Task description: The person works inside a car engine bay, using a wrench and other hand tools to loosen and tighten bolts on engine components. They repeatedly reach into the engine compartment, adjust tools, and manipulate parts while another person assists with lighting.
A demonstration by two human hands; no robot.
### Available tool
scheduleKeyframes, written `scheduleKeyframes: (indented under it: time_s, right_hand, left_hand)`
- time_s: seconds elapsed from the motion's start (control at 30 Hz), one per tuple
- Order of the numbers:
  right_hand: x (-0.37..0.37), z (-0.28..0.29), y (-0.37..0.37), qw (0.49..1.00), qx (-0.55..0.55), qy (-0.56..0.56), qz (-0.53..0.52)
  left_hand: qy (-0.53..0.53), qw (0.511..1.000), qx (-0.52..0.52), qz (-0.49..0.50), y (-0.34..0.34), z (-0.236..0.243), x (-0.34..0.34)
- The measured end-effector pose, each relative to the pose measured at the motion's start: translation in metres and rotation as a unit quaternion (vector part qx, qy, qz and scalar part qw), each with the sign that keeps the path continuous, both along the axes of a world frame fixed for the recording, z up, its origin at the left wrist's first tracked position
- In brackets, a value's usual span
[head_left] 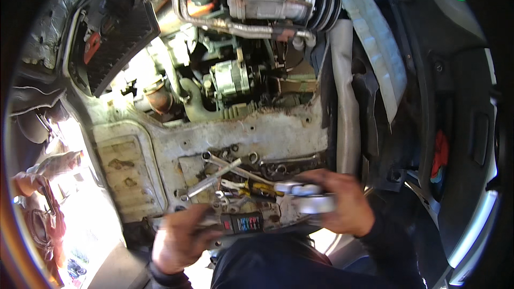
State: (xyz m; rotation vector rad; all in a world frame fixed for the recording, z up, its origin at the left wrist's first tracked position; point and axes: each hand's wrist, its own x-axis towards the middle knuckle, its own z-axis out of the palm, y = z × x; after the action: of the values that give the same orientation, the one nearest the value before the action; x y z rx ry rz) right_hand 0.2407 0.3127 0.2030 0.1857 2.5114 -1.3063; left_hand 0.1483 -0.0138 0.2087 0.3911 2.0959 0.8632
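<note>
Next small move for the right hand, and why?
Probably lift the silvery metal part slightly, clear of the tools: the right hand holds it low beside the yellow-handled pliers and crossed wrenches, where it might snag. The left hand is at the black labelled block, so it may not be free to help.
</note>
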Motion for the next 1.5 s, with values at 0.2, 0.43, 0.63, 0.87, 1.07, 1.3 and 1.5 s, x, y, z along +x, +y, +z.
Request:
scheduleKeyframes:
  time_s: [0.2,0.43,0.63,0.87,1.07,1.3,1.5]
  right_hand:
    - [-0.014,-0.108,-0.021,0.987,0.15,-0.055,0.026]
    - [-0.025,-0.096,-0.026,0.982,0.153,-0.109,0.01]
    - [-0.039,-0.077,-0.024,0.996,-0.013,0.067,-0.065]
    - [-0.049,-0.085,-0.033,0.992,0.029,0.082,-0.093]
    - [-0.05,-0.088,-0.026,0.99,0.032,0.104,-0.085]
    - [-0.051,-0.085,-0.032,0.997,0.032,-0.021,-0.065]
    - [-0.071,-0.089,-0.024,0.996,-0.047,0.007,-0.072]
  left_hand:
    - [0.035,0.995,0.094,0.021,0.046,-0.09,-0.001]
    - [-0.139,0.963,0.172,0.152,0.057,-0.132,-0.025]
    - [-0.188,0.943,0.211,0.173,0.077,-0.119,-0.033]
    - [-0.196,0.946,0.203,0.161,0.098,-0.1,-0.039]
    - [-0.228,0.932,0.244,0.141,0.107,-0.104,-0.045]
    - [-0.102,0.985,0.11,0.081,0.118,-0.113,-0.04]
    - [0.111,0.968,0.214,0.076,0.112,-0.145,-0.068]
